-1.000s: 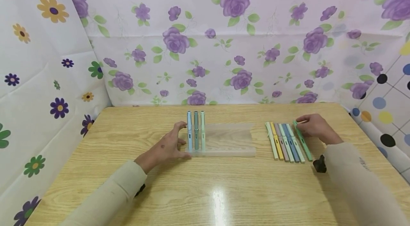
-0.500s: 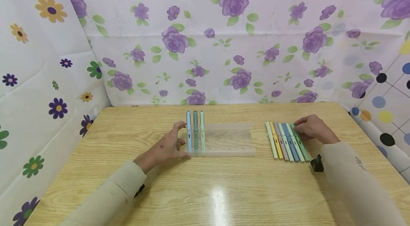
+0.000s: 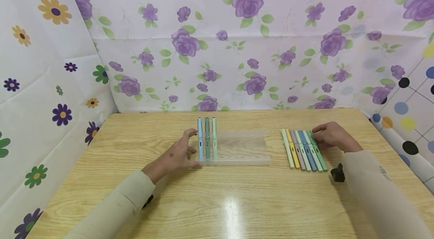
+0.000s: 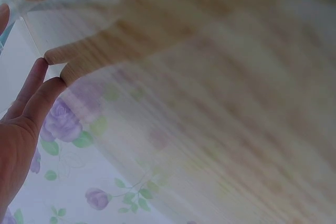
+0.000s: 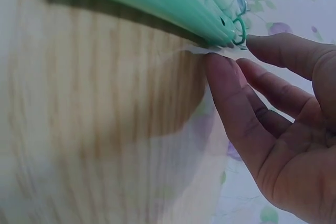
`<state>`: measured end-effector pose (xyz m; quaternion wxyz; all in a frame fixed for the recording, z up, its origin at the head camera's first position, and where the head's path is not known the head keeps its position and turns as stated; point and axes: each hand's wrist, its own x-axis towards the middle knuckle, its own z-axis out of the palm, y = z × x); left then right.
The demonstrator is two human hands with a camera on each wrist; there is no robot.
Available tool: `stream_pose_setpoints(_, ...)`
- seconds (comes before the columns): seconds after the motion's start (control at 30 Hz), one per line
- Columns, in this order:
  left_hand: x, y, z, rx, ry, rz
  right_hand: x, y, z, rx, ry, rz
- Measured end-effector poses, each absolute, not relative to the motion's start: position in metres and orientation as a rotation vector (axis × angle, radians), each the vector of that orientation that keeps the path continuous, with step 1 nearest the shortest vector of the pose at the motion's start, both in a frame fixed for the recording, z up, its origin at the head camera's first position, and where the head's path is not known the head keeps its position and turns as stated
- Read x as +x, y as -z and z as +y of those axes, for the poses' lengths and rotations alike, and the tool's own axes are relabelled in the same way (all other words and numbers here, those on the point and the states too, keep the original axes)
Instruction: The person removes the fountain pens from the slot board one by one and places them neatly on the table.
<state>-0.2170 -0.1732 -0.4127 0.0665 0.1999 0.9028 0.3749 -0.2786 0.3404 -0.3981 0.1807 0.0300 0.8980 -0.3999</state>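
At the left end of a clear plastic pen stand, my left hand holds it, thumb at the front corner and forefinger farther back. Upright in that stand are a light blue pen, a dark green pen and a pale green pen. My right hand is at the clip end of a green pen, which lies last in a row of pens. In the right wrist view, forefinger and thumb sit loosely about that pen's end, the forefinger by its wire clip.
The row to the left of the green pen includes a yellow pen, a mauve pen and a blue pen. Flower-print sheets hang behind and to the left of the wooden table. A dotted sheet hangs on the right.
The green pen has moved left, from slanting apart to lying against the row, with my right hand at its end. My left hand and the stand have stayed in place.
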Motion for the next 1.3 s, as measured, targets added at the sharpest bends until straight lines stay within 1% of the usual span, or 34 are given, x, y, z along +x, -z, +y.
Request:
stream_pose_setpoints(0.27,-0.218,0.412,-0.174,0.595,-1.128,2.713,-0.281,0.381,0.342,0.024,1.087,2.591)
stream_pose_setpoints(0.47,-0.218,0.412,-0.174,0.585,-1.121,2.712,-0.287,0.366,0.331,-0.023,1.069,2.62)
stream_pose_setpoints(0.67,-0.217,0.411,-0.173,0.583,-1.123,2.718,-0.293,0.348,0.308,-0.109,1.03,2.655)
stream_pose_setpoints(0.9,-0.218,0.413,-0.173,0.577,-1.122,2.718,-0.292,0.329,0.274,-0.17,1.129,2.609)
stream_pose_setpoints(1.3,-0.217,0.412,-0.172,0.587,-1.137,2.717,-0.286,0.316,0.229,-0.31,1.187,2.592)
